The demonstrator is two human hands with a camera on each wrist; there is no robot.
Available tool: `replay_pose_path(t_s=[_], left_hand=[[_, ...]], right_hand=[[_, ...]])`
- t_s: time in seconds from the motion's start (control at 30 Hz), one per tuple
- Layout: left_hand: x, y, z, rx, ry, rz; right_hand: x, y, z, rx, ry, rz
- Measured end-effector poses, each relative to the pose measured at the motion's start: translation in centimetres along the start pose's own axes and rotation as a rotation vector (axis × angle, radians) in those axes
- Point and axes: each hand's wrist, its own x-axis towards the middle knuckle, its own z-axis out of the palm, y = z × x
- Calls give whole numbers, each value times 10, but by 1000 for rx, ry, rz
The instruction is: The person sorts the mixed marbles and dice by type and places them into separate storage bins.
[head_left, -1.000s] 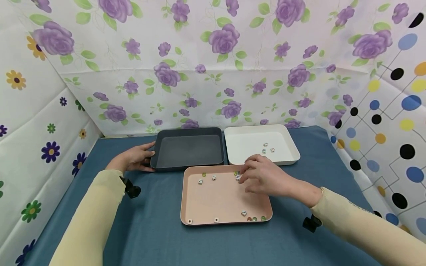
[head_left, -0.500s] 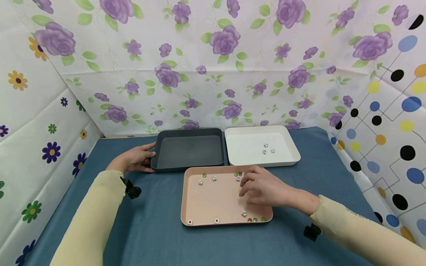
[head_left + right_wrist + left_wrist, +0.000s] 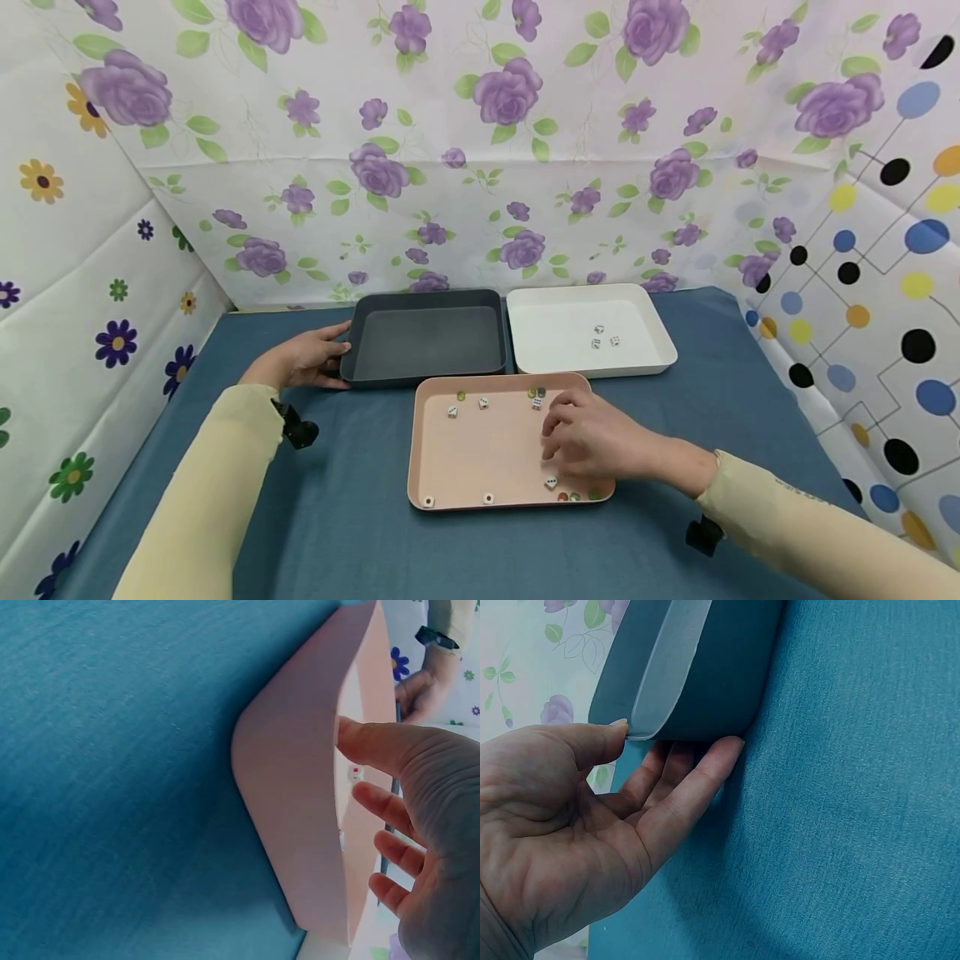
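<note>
My left hand [image 3: 300, 357] is at the left end of the dark grey tray [image 3: 427, 342]; in the left wrist view its thumb presses the rim while the fingers [image 3: 686, 802] curl against the outer wall. Over the right side of the pink tray [image 3: 472, 454] hovers my right hand [image 3: 600, 437], fingers loosely bent and apart, nothing seen between them. A white die [image 3: 551, 482] lies just below its fingertips, and another die [image 3: 537, 403] lies near the far rim. In the right wrist view, a die with red pips [image 3: 355, 773] shows between thumb and forefinger, down in the tray.
The white tray [image 3: 555, 333], holding 3 dice [image 3: 597, 343], stands at the back right beside the dark tray. More dice [image 3: 452, 412] and small glassy green and reddish beads [image 3: 574, 497] lie in the pink tray. Patterned cloth walls [image 3: 465, 183] surround the blue-covered table [image 3: 337, 500].
My right hand has moved down over the pink tray, from its far rim toward the near right die. My left hand has stayed at the dark tray.
</note>
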Motion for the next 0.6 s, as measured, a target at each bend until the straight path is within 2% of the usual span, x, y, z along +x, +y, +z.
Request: replay_pose_path(t_s=[0.27, 0.6], left_hand=[[1, 0, 0, 2, -6, 0], [1, 0, 0, -2, -4, 4]], right_hand=[[-2, 0, 10, -8, -31, 17], [0, -3, 13, -14, -78, 48]])
